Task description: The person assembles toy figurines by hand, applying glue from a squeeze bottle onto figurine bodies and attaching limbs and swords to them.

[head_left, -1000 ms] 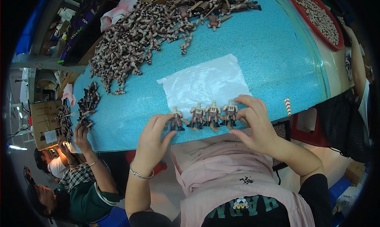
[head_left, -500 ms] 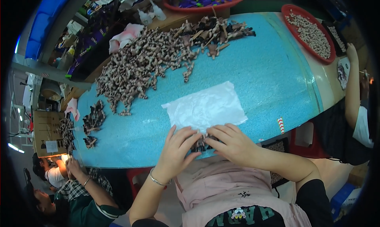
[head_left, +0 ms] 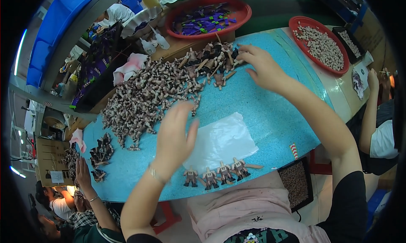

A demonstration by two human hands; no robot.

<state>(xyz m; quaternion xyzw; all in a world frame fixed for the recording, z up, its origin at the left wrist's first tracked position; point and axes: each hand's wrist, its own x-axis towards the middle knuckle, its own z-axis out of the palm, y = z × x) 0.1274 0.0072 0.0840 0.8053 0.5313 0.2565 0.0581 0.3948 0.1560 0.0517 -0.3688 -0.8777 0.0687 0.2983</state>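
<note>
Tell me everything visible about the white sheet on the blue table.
The white sheet is thin, roughly four-sided and looks like plastic film: slightly see-through, glossy, lightly creased. It lies flat on the blue table. The left hand, blurred, hides part of its left side; whether they touch cannot be told. Four small figures lie in a row along its near edge, their upper ends at or just over it.

The surface is blue. Counted from its middle, a big pile of small brown and pale figures lies at ten o'clock, and a darker group of figures at twelve. A small dark heap is between eight and nine. At five there is a white sheet, at six a row of four figures, at four a red-and-white striped piece.
</note>
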